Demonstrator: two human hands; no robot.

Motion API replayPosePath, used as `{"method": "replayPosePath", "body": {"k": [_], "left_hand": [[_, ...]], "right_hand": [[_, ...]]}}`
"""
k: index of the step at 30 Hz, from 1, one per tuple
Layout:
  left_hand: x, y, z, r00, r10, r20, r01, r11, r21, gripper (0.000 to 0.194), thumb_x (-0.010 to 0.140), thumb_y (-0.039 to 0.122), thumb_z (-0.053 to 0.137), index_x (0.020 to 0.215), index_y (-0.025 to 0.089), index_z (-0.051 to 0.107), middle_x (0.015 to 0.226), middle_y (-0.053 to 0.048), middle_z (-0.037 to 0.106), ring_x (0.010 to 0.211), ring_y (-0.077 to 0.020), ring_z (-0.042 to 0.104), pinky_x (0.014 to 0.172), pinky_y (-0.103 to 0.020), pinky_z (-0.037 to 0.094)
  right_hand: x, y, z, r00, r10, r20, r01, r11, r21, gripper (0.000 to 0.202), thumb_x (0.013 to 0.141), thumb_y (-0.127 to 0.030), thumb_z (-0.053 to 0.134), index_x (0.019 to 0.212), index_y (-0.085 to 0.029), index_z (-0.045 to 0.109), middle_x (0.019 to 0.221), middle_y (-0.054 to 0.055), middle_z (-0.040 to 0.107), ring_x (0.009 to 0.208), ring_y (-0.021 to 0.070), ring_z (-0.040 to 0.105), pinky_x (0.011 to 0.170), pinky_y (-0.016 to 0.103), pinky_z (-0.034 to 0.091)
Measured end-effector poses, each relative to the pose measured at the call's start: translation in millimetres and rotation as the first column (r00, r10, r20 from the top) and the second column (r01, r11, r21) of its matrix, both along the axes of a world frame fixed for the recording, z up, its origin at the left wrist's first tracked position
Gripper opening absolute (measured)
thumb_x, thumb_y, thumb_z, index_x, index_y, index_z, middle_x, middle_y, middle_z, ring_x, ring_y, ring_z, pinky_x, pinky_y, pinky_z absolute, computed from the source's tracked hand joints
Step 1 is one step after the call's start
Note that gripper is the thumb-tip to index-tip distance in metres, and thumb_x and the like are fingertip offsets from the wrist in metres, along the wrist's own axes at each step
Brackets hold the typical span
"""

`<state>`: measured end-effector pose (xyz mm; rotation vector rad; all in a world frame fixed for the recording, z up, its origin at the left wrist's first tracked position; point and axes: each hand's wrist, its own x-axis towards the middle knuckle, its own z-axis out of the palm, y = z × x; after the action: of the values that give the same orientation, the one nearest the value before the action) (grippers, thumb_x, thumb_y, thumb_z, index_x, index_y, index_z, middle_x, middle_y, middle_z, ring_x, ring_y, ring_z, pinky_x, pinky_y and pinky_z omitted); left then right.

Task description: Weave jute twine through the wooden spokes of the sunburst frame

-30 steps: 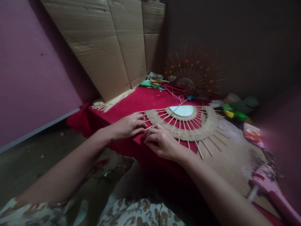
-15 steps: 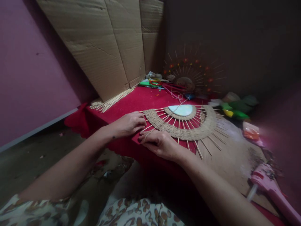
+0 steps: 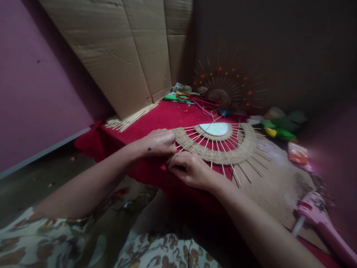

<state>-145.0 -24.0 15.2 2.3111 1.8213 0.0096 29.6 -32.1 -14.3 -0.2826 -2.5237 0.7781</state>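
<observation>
A half-round woven piece (image 3: 220, 157) lies on the red cloth, with thin wooden sticks fanning out through a twine band. At its centre sits a pale half-disc (image 3: 216, 128) edged with woven twine. My left hand (image 3: 161, 142) is closed at the left end of the band, gripping the sticks there; its fingertips are partly hidden. Just in front of it, my right hand (image 3: 192, 168) pinches a strand of twine (image 3: 175, 156) that runs up toward the band.
Loose sticks (image 3: 131, 118) lie beneath a leaning cardboard sheet (image 3: 111, 56). A pink glue gun (image 3: 314, 212) rests on the board (image 3: 279, 190) at right. Behind stands another stick fan with orange flowers (image 3: 232, 70), near scissors (image 3: 184, 96) and green and yellow items (image 3: 281, 133).
My left hand has moved slightly right and rolled over, closing more tightly at the band's end. My right hand has shifted only slightly, still pinching the twine.
</observation>
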Motion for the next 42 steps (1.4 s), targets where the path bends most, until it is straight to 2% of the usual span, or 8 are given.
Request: {"method": "replayPosePath", "body": {"k": [5, 11, 18, 22, 25, 30, 37, 42], "left_hand": [[-5, -2, 3.3, 0.995, -0.081, 0.050, 0.083, 0.996, -0.031, 0.022, 0.076, 0.031, 0.047, 0.060, 0.019, 0.056, 0.056, 0.000, 0.052, 0.052, -0.0124, 0.045, 0.050, -0.026, 0.026], [-18, 0, -6.9, 0.979, -0.087, 0.186, 0.082, 0.996, 0.034, 0.012, 0.076, 0.025, 0.050, 0.084, 0.018, 0.056, 0.072, -0.001, 0.058, 0.061, -0.0127, 0.051, 0.054, -0.024, 0.032], [-24, -2, -13.4, 0.965, -0.084, 0.248, 0.048, 0.988, 0.148, 0.019, 0.081, 0.027, 0.056, 0.095, 0.015, 0.057, 0.085, -0.004, 0.058, 0.075, -0.0155, 0.053, 0.065, -0.026, 0.039], [-8, -8, -17.2, 0.882, -0.298, 0.366, 0.203, 0.940, 0.276, 0.019, 0.084, 0.020, 0.054, 0.102, 0.018, 0.059, 0.097, -0.005, 0.059, 0.088, -0.0154, 0.055, 0.077, -0.027, 0.043], [4, -13, -20.1, 0.840, -0.389, 0.378, 0.285, 0.909, 0.303, 0.019, 0.087, 0.019, 0.050, 0.102, 0.019, 0.061, 0.099, -0.006, 0.060, 0.091, -0.0154, 0.055, 0.080, -0.027, 0.043], [15, -22, -20.0, 0.867, -0.356, 0.349, 0.262, 0.921, 0.288, 0.016, 0.088, 0.020, 0.050, 0.098, 0.016, 0.062, 0.092, -0.006, 0.059, 0.085, -0.0158, 0.055, 0.076, -0.027, 0.044], [27, -26, -25.9, 0.859, -0.370, 0.354, 0.275, 0.917, 0.291, 0.016, 0.089, 0.019, 0.050, 0.099, 0.015, 0.062, 0.094, -0.007, 0.055, 0.085, -0.0165, 0.054, 0.076, -0.028, 0.044], [36, -29, -32.1, 0.844, -0.431, 0.318, 0.312, 0.878, 0.362, 0.015, 0.090, 0.021, 0.049, 0.092, 0.015, 0.063, 0.086, -0.005, 0.051, 0.079, -0.0156, 0.050, 0.070, -0.027, 0.042]], "right_hand": [[6, 6, 3.3, 0.951, -0.288, -0.112, 0.301, 0.947, 0.115, 0.015, 0.073, -0.007, 0.053, 0.065, -0.017, 0.059, 0.066, 0.004, 0.062, 0.069, 0.0156, 0.054, 0.066, 0.028, 0.042], [14, 18, 10.6, 0.854, -0.521, 0.011, 0.521, 0.852, -0.049, 0.015, 0.070, -0.007, 0.051, 0.064, -0.018, 0.060, 0.063, 0.001, 0.062, 0.063, 0.0127, 0.054, 0.064, 0.025, 0.040], [20, 22, 16.7, 0.855, -0.485, 0.183, 0.518, 0.821, -0.239, 0.011, 0.069, -0.009, 0.053, 0.065, -0.017, 0.060, 0.058, -0.002, 0.056, 0.057, 0.0103, 0.049, 0.057, 0.024, 0.036], [28, 25, 17.1, 0.880, -0.420, 0.222, 0.474, 0.745, -0.469, 0.007, 0.070, -0.011, 0.055, 0.068, -0.016, 0.059, 0.061, -0.002, 0.056, 0.057, 0.0096, 0.049, 0.057, 0.023, 0.039], [36, 25, 16.6, 0.891, -0.406, 0.204, 0.448, 0.710, -0.544, 0.003, 0.073, -0.014, 0.059, 0.071, -0.016, 0.059, 0.064, -0.001, 0.059, 0.059, 0.0101, 0.051, 0.060, 0.025, 0.042], [48, 16, 18.1, 0.896, -0.408, 0.177, 0.441, 0.761, -0.476, 0.006, 0.076, -0.014, 0.060, 0.073, -0.017, 0.063, 0.068, -0.001, 0.063, 0.065, 0.0111, 0.056, 0.065, 0.025, 0.044], [59, -4, 24.7, 0.847, -0.490, 0.207, 0.528, 0.824, -0.206, 0.013, 0.080, -0.013, 0.060, 0.078, -0.017, 0.072, 0.072, 0.003, 0.068, 0.068, 0.0138, 0.061, 0.065, 0.026, 0.044], [66, -15, 26.9, 0.853, -0.487, 0.185, 0.521, 0.801, -0.295, 0.011, 0.079, -0.014, 0.062, 0.079, -0.018, 0.073, 0.075, 0.002, 0.071, 0.071, 0.0135, 0.062, 0.066, 0.025, 0.046]]}}
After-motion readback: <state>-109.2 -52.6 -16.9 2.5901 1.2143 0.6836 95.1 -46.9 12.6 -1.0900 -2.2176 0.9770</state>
